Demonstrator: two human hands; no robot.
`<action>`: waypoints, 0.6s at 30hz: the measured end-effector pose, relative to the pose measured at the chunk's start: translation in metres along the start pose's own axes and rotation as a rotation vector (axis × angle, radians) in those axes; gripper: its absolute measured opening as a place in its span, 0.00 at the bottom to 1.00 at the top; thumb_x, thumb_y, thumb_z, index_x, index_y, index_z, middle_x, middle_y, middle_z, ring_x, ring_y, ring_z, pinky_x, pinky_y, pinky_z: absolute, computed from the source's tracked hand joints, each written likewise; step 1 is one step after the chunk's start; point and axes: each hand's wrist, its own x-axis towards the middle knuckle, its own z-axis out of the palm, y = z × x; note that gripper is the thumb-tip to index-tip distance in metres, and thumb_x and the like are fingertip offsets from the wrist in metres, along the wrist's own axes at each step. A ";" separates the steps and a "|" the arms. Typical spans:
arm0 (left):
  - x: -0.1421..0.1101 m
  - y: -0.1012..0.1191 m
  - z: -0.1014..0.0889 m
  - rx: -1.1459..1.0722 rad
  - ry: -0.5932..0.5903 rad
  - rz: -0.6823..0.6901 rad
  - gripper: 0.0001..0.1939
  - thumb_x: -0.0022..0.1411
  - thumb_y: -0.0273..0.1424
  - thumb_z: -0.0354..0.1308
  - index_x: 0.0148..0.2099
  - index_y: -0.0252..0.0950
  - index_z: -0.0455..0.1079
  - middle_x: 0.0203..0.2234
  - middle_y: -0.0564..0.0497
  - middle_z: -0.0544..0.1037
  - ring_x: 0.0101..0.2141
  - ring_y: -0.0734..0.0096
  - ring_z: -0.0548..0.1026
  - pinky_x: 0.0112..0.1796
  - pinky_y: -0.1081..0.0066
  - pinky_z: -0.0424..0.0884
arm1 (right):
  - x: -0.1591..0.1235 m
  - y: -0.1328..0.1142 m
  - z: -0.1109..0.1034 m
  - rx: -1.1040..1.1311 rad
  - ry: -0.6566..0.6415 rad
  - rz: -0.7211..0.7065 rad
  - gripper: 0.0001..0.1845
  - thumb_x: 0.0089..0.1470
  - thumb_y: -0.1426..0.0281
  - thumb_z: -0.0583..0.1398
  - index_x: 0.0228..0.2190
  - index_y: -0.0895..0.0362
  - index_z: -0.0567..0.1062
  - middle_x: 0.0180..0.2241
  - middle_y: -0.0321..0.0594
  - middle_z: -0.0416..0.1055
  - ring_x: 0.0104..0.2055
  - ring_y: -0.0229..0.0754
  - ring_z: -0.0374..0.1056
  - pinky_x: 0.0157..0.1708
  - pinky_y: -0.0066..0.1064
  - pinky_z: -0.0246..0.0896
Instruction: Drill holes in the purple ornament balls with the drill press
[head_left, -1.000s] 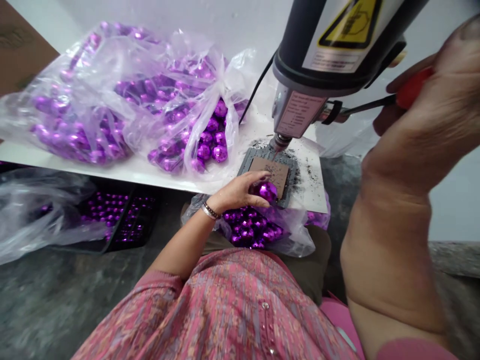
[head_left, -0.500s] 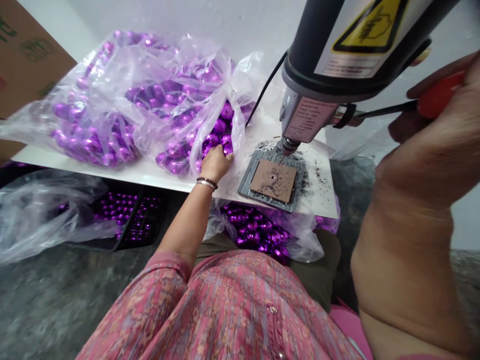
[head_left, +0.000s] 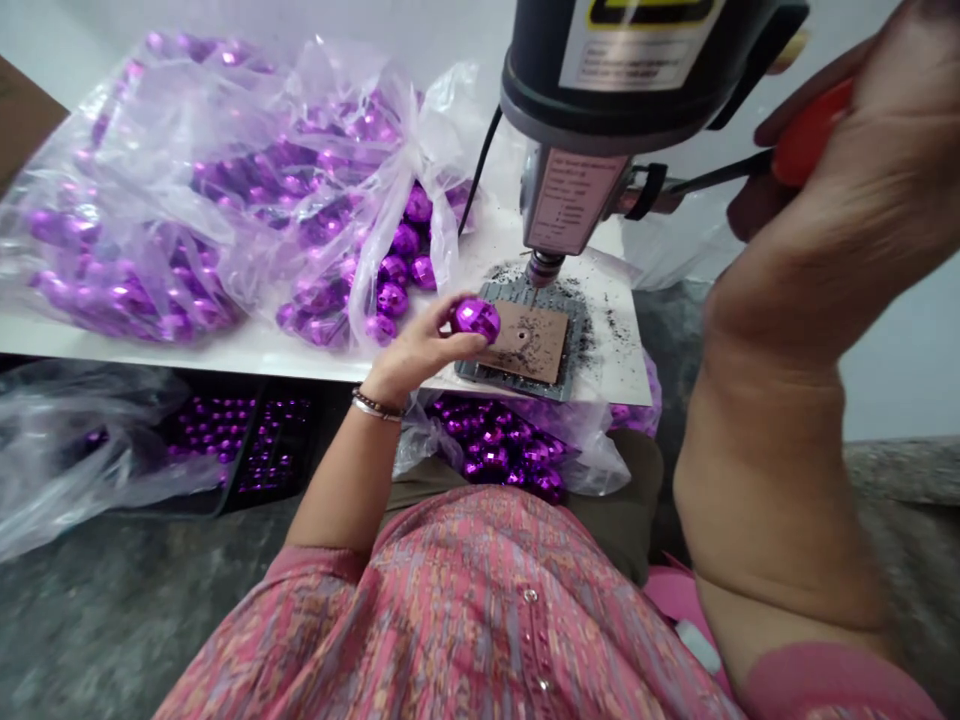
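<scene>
Clasping a purple ball [head_left: 477, 320], the left hand [head_left: 420, 352] hovers between bag [head_left: 255, 200] and drill [head_left: 577, 190].

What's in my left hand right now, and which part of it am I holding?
A shiny purple ball, gripped by its sides between the thumb and fingers of the left hand.
</scene>
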 end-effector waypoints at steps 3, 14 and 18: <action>0.008 -0.005 0.020 -0.059 -0.073 -0.082 0.28 0.58 0.36 0.70 0.60 0.39 0.71 0.45 0.46 0.83 0.33 0.70 0.80 0.32 0.71 0.75 | 0.000 0.005 0.001 0.027 0.018 -0.007 0.22 0.69 0.61 0.53 0.27 0.59 0.51 0.26 0.33 0.45 0.28 0.18 0.46 0.38 0.22 0.45; 0.036 -0.011 0.045 0.319 0.120 0.053 0.26 0.56 0.34 0.72 0.56 0.35 0.77 0.45 0.48 0.84 0.45 0.64 0.79 0.49 0.67 0.75 | -0.005 0.014 -0.004 0.021 -0.014 -0.149 0.17 0.71 0.62 0.49 0.32 0.60 0.59 0.24 0.29 0.48 0.26 0.19 0.49 0.37 0.16 0.54; 0.035 0.000 0.050 0.448 0.082 0.049 0.24 0.56 0.35 0.72 0.54 0.35 0.79 0.41 0.51 0.85 0.44 0.62 0.79 0.48 0.67 0.74 | -0.007 0.020 -0.005 -0.006 -0.016 -0.246 0.24 0.71 0.53 0.48 0.36 0.63 0.63 0.25 0.30 0.49 0.27 0.19 0.50 0.39 0.17 0.58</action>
